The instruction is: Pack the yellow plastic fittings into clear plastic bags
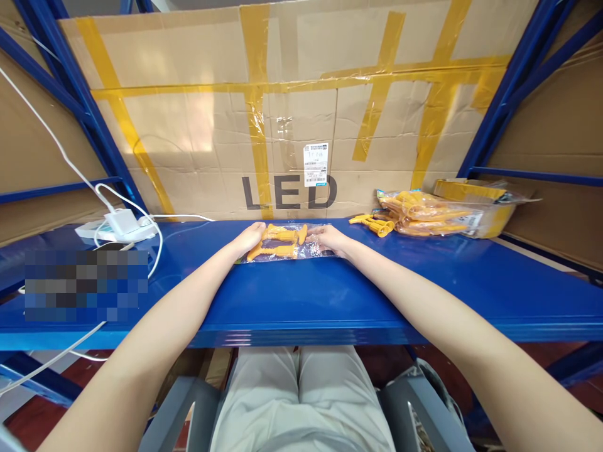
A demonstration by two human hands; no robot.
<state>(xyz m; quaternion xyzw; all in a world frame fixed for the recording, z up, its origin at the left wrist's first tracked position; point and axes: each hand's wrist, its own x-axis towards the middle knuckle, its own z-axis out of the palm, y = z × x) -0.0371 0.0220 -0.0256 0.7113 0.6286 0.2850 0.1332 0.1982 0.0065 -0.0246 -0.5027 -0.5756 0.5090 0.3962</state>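
L hand (pixel 249 238): closed on L end, clear plastic bag (pixel 308 250) w/ yellow plastic parts (pixel 282 235). R hand (pixel 330 239): fingers bent at R end; can't tell if gripping. Forearms (pixel 191 301): extended, converging. Bag loc.: blue counter (pixel 301 301), far ctr.

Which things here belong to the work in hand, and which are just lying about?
Work in hand:
- clear bag of orange pieces, left hand and right hand at its ends
- bagged orange pieces, likely, by matching colour

Lying about:
- white power strip
- white charger
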